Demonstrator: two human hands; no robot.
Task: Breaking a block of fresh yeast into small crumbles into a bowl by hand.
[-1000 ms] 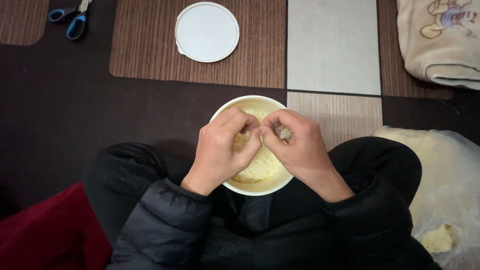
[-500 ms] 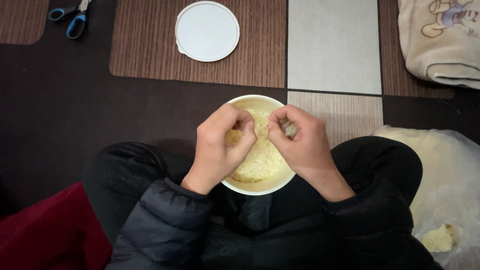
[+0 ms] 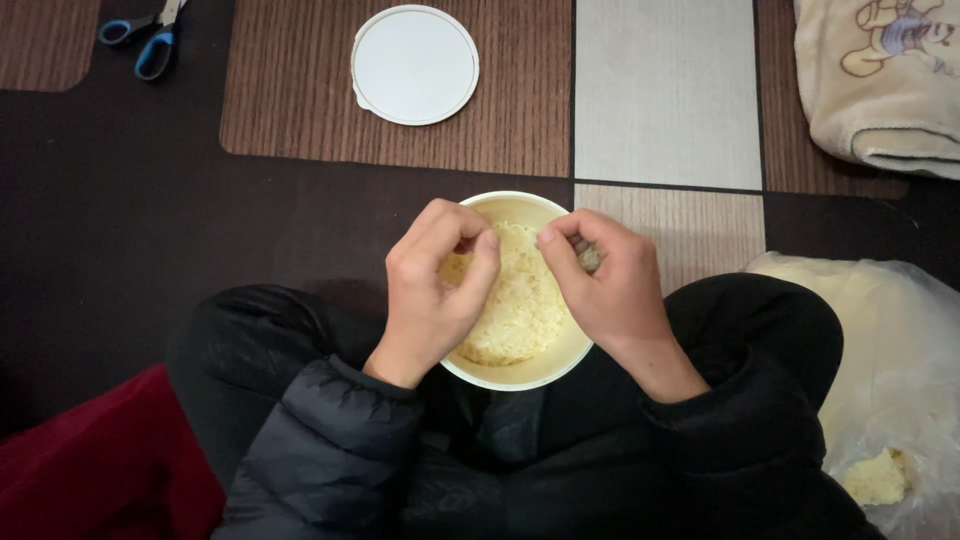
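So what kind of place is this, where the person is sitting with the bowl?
Most likely a home floor: the person sits cross-legged on a patterned floor mat, with a soft cream blanket and blue-handled scissors lying around. Both hands, left hand and right hand, work over a bowl of pale shredded food.

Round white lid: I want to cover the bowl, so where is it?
The round white lid lies top centre in the head view, beyond the bowl, right of the blue-handled scissors.

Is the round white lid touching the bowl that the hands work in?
Apart. The head view shows the white lid lying on the brown mat, with a wide strip of dark floor between it and the bowl.
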